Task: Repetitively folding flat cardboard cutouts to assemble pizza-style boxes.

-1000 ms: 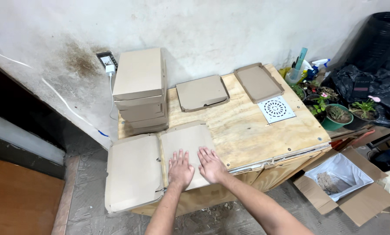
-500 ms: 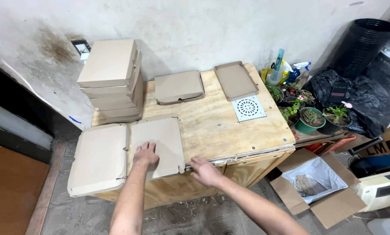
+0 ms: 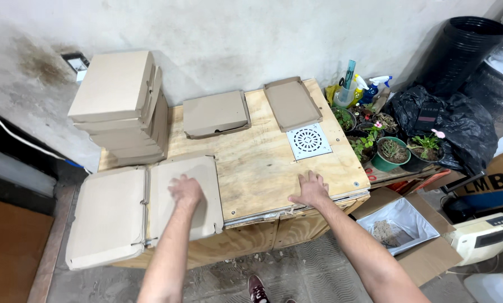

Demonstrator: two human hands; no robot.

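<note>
A tall stack of closed tan cardboard boxes stands at the plywood table's far left corner. In front of it lies an unfolded flat tan cardboard box — the left hand presses it down, fingers curled, gripping nothing. The right hand rests spread and empty on the table's near edge, below the white square drain grate. Judging by this, folding is just starting — next, raising the box's flaps.
</note>
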